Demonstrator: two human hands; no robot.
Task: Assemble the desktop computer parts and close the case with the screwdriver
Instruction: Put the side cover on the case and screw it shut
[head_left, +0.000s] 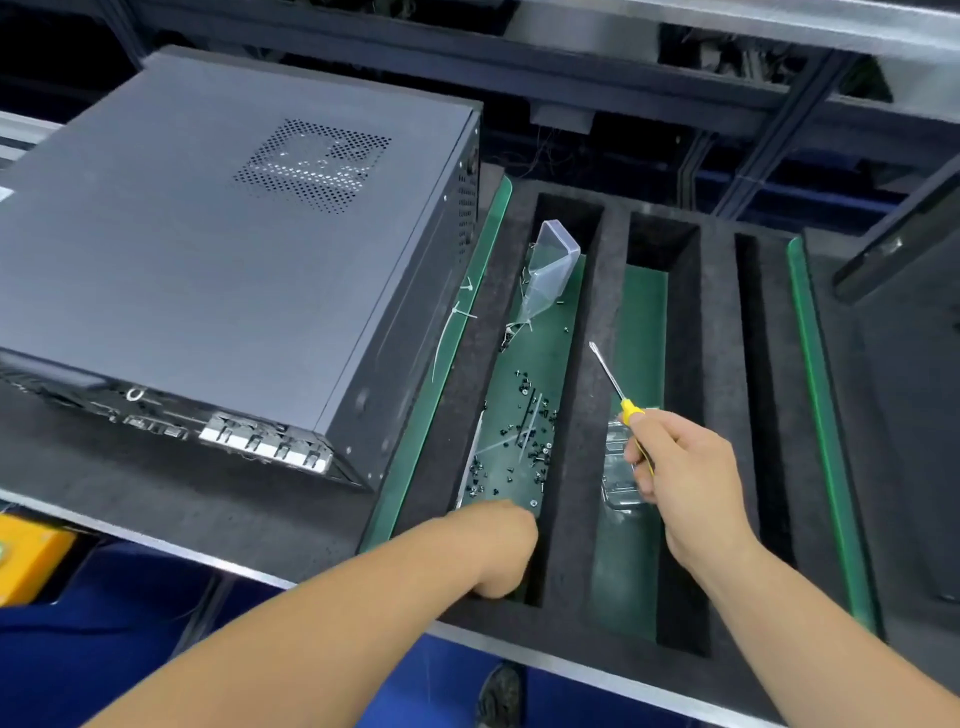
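Observation:
The grey desktop case (208, 249) lies on its side at the left with its side panel on and the rear ports facing me. My right hand (680, 467) grips the yellow handle of a screwdriver (615, 384), whose tip points up and away over the foam tray. My left hand (506, 551) reaches down into the near end of the tray's left slot; its fingers are hidden below the foam edge. Several small black screws (524, 441) lie scattered on the green floor of that slot.
The black foam tray (587, 415) has three long slots. A clear plastic box (556, 265) leans in the far end of the left slot. White cable ties (457, 317) lie beside the case. A clear plastic piece (618, 488) sits in the middle slot.

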